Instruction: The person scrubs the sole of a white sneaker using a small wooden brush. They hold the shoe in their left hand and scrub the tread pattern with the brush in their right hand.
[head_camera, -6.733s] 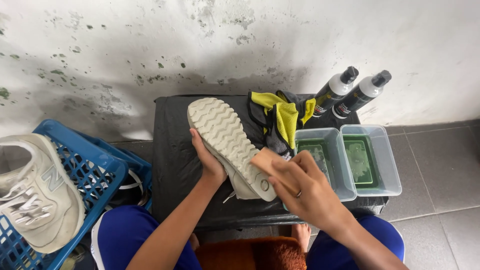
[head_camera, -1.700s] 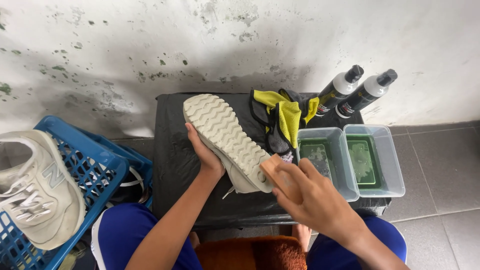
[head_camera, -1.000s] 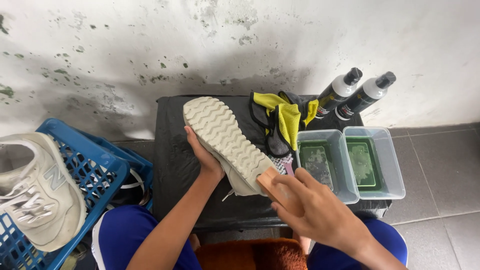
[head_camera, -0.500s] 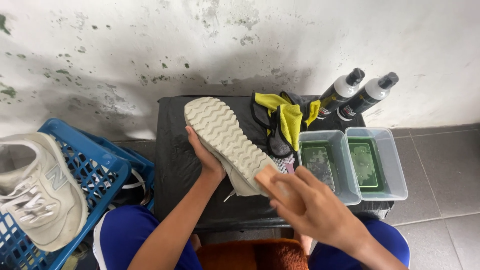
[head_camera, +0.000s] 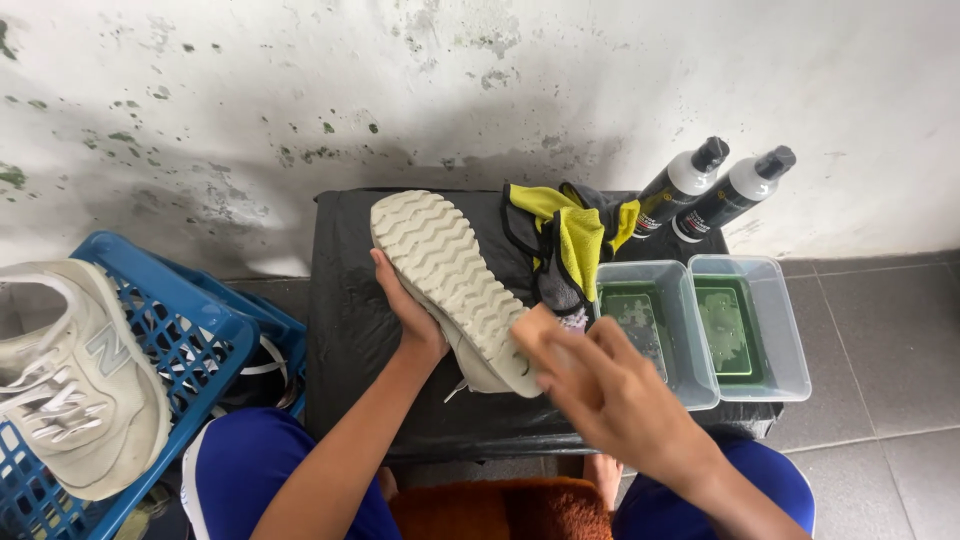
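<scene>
Head view: left hand (head_camera: 412, 318) grips pale shoe (head_camera: 455, 285) sole-up; right hand (head_camera: 610, 390) closed on brush at its heel. Yellow cloth (head_camera: 575, 235), two tubs (head_camera: 700, 330) beside shoe.

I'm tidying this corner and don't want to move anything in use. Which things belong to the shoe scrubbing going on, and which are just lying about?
In use:
- upturned shoe, gripped by the left hand
- brush under the right hand
- two tubs of greenish water

Lying about:
- second shoe on the blue basket
- yellow-grey cloth
- two bottles
</scene>
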